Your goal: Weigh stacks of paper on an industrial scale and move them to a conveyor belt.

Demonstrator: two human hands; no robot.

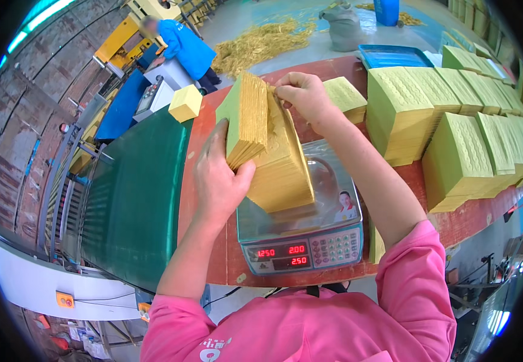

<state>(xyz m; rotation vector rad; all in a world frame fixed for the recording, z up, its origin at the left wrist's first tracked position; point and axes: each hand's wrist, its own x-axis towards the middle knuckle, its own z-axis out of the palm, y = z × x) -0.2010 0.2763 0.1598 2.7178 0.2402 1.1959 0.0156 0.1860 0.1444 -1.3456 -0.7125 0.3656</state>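
left hand [218, 175] clamps a yellow paper bundle [248, 117] above the digital scale [300, 238] — right hand [302, 95] pinches sheets atop the leaning paper stack [282, 172] on its pan.

Your left hand [216, 181] grips matt yellow paper sheets [248, 117], rough at the edges. The scale [300, 232] under them shows a glossy metal pan under clear plastic film. Worn red-painted wood on the table [454, 226]; the conveyor belt [131, 199] looks smooth, matt green.
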